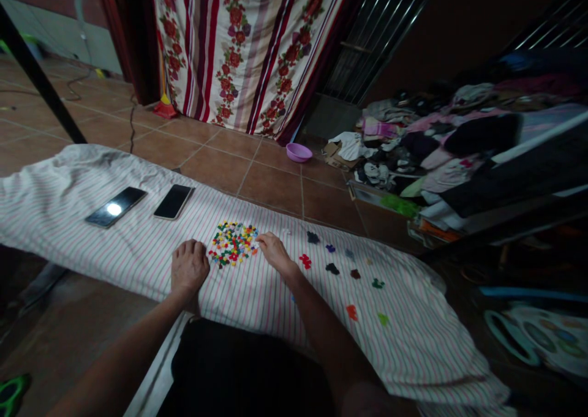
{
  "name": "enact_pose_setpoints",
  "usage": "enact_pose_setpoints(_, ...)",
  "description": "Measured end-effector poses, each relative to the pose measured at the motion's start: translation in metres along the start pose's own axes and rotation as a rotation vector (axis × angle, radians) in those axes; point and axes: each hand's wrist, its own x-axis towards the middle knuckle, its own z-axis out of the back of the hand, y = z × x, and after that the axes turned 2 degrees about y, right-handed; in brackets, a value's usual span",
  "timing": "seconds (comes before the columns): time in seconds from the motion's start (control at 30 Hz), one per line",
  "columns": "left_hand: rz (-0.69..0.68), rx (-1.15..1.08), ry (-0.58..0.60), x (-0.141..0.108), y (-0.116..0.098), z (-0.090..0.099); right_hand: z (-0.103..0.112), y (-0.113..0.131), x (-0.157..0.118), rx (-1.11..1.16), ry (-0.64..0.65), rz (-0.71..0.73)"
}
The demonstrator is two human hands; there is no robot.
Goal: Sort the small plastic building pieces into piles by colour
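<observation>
A pile of small multicoloured pieces (234, 243) lies on the striped cloth (257, 288). At the pile's right edge is my right hand (274, 250), thumb and forefinger pinched together; whatever they hold is too small to name. My left hand (189, 264) rests flat on the cloth just left of the pile. Small single-colour groups lie further right: red (305, 261), black (332, 269), dark grey (313, 237), purple (330, 248), brown (355, 274), dark green (378, 283), orange (351, 312) and light green (383, 319). A bit of blue shows beside my right forearm.
Two phones (116, 207) (174, 201) lie on the cloth at the left. Beyond the cloth, a purple basin (299, 152) stands on the tiled floor near a floral curtain (239, 49). A heap of clothes (441, 129) fills the right side.
</observation>
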Motion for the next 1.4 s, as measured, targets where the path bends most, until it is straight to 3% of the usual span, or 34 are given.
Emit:
enact_pose_setpoints(0.6, -0.013, 0.034, -0.001, -0.001, 0.000, -0.001, 0.006, -0.001, 0.006, -0.063, 0.060, -0.020)
enact_pose_setpoints(0.97, -0.007, 0.029, 0.008, 0.000, 0.000, 0.000, -0.004, -0.013, 0.002, 0.105, -0.101, 0.005)
enact_pose_setpoints(1.4, -0.004, 0.014, 0.015, 0.000, -0.003, 0.003, 0.013, -0.026, -0.007, 0.067, -0.226, -0.121)
